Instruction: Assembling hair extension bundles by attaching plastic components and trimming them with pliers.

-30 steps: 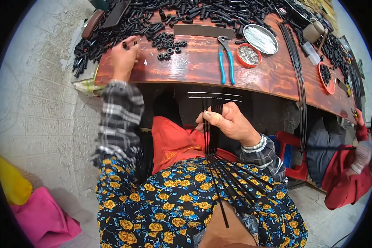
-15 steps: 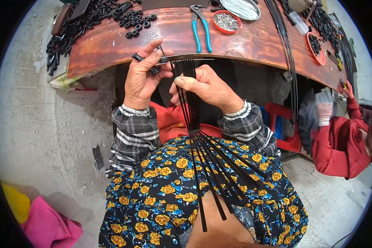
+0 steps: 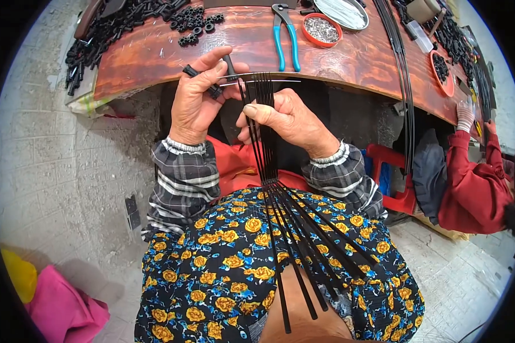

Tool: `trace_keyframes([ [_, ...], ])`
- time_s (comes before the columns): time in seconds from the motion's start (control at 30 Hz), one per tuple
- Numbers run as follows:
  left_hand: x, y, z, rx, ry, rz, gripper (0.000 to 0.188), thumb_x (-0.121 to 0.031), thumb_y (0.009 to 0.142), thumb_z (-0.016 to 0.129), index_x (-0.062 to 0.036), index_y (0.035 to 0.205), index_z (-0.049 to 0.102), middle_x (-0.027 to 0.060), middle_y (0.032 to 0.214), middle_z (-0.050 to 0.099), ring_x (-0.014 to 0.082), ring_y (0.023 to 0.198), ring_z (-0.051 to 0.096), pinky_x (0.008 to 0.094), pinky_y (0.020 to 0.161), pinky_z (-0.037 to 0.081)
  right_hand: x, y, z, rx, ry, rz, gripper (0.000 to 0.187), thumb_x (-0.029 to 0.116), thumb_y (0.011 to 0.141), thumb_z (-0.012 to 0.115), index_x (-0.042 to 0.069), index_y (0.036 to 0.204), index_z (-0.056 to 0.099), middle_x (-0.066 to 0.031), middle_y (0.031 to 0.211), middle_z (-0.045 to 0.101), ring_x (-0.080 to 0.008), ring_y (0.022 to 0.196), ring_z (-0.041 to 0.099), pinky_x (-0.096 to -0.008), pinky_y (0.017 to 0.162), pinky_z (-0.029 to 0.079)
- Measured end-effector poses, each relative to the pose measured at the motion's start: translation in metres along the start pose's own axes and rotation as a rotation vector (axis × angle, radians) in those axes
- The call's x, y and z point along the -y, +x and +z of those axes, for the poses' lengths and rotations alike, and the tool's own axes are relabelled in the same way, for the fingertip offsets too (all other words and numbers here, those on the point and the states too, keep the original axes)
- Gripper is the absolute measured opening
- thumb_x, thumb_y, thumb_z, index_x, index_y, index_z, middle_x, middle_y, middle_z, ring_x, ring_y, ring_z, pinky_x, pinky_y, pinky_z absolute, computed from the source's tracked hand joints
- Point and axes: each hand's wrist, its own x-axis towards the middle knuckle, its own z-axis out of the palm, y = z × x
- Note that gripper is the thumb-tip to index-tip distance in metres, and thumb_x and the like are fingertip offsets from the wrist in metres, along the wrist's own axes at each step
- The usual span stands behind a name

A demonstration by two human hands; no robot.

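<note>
Left hand point(image 3: 195, 103) grasped black tubular pieces point(image 3: 190, 71) near the wooden table point(image 3: 240, 48), right hand point(image 3: 287, 121) pinched thin black rods point(image 3: 265, 151), fanned below over flowered cloth point(image 3: 195, 284), 2 silvery wires point(image 3: 286, 80) crossed their upper ends

Bare tabletop point(image 3: 241, 47) ahead, pliers point(image 3: 278, 35) right, black rods point(image 3: 268, 160) obstructing, perhaps room underneath

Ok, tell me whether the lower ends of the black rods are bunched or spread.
Spread: below the right hand, the black rods fan out over the flowered fabric with gaps between them.
</note>
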Motion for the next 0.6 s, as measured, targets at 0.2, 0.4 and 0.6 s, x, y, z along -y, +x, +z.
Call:
trace_keyframes([
  [0.2,0.0091,0.0038,-0.0096,-0.019,-0.076,0.005,0.031,-0.008,0.089,0.062,-0.0052,0.119,0.058,0.0148,0.098,0.067,0.0198,0.076,0.067,0.0312,0.063,0.058,-0.0026,0.0007,-0.0005,0.009,-0.057,-0.003,0.031,0.023,0.094,0.056,-0.006,0.09,0.066,-0.0108,0.076,0.068,-0.0171,0.07,0.067,-0.0284,0.066,0.055],
  [0.4,0.0071,0.0038,-0.0061,-0.03,-0.042,0.0,0.033,-0.01,0.089,0.063,-0.0051,0.121,0.057,0.0146,0.098,0.067,0.02,0.077,0.067,0.0306,0.063,0.058,-0.0015,0.001,-0.0009,0.011,-0.062,-0.014,0.031,0.024,0.095,0.056,-0.005,0.089,0.066,-0.0098,0.076,0.067,-0.0164,0.07,0.067,-0.0278,0.066,0.055],
  [0.6,0.0007,0.0016,-0.0013,-0.006,0.008,-0.015,0.035,-0.009,0.091,0.059,-0.0069,0.126,0.053,0.0156,0.103,0.067,0.0186,0.079,0.067,0.0321,0.07,0.058,0.0002,0.0013,-0.0005,0.01,-0.084,0.001,0.031,0.024,0.095,0.056,-0.005,0.089,0.066,-0.0097,0.076,0.067,-0.016,0.07,0.067,-0.0276,0.066,0.055],
])
